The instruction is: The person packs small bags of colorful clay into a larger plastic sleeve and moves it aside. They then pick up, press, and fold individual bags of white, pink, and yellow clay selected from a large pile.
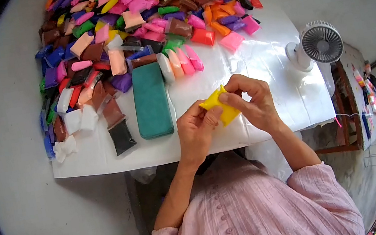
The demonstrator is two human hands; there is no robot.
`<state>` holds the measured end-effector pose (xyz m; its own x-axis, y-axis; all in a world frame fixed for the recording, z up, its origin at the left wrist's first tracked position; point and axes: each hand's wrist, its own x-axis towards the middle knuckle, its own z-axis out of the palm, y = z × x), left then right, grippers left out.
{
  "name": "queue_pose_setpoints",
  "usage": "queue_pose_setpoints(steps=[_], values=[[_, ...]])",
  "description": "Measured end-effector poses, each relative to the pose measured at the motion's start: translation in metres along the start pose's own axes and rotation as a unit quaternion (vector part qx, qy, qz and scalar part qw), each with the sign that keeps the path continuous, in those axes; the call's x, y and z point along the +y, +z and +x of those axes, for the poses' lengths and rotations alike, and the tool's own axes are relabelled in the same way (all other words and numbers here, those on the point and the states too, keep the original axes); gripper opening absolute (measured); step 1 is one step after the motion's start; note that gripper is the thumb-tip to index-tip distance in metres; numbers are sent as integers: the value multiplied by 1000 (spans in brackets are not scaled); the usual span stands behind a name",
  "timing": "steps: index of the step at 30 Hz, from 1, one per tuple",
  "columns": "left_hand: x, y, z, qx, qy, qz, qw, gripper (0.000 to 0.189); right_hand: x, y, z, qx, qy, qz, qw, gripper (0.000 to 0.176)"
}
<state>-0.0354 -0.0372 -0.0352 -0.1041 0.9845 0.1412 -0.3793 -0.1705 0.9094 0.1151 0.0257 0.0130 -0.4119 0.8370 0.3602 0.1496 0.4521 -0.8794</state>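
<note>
A small yellow packet (227,114) is held between both hands above the front part of the white-covered table (253,92). My left hand (198,128) pinches its left side with thumb and fingers. At the packet's upper right edge, my right hand (251,100) grips with thumb and index finger. Just left of my hands lies a teal rectangular case (151,101). Behind the case, a white packet (165,68) and several peach and pink packets (184,61) stand in a row.
Many colourful packets (133,20) are heaped over the table's back and left side. A black packet (122,136) lies near the front left, with a crumpled white tissue (65,148) farther left. A small white fan (321,44) stands at the right edge.
</note>
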Motion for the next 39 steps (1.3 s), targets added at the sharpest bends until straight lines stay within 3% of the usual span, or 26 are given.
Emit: queue_pose_setpoints(steps=[6,9,15,19,25,31,37,39], values=[[2,3,-1,54,22,-35,998,15,-5,-1,-9,-33,47,-6,998,18],[2,4,0,61,25,-33,997,14,7,0,-16,-48,107,69,991,18],[3,1,3,38,-1,-77,996,21,4,-21,-7,-107,78,9,991,23],[-1,-1,3,40,-11,-25,999,21,-3,-18,-7,-104,125,17,987,25],[-2,1,4,64,19,-14,998,16,15,-10,-21,-60,224,171,958,24],[10,1,6,23,-24,-30,999,14,15,-21,-20,-84,192,141,968,24],[4,7,5,34,14,5,999,16,2,-9,-21,-3,158,154,975,18],[4,9,3,27,4,-33,999,16,14,-16,-21,-22,131,132,982,17]])
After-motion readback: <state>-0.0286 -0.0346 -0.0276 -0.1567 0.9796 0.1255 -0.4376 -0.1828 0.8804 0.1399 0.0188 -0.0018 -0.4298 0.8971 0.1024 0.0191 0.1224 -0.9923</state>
